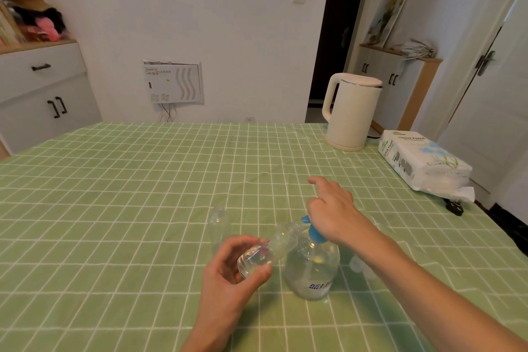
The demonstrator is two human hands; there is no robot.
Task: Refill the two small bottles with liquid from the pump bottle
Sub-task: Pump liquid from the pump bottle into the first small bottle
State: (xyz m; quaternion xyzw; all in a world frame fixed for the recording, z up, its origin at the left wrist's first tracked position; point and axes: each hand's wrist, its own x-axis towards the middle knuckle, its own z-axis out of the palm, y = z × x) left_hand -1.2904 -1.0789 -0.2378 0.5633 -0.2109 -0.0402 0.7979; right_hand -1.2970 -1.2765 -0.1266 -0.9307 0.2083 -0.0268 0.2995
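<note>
Left hand (233, 280) fingers (243, 240) wrap tilted small bottle (278, 244); right hand (333, 208) fingers curl over pump bottle (311, 271) head.

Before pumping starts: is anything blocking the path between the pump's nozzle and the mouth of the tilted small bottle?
Nothing visible. The left hand holds the tilted small bottle with its mouth right at the blue nozzle; the right hand holds the top of the pump bottle.

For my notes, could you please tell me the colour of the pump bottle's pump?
The pump is blue; head view shows it.
</note>
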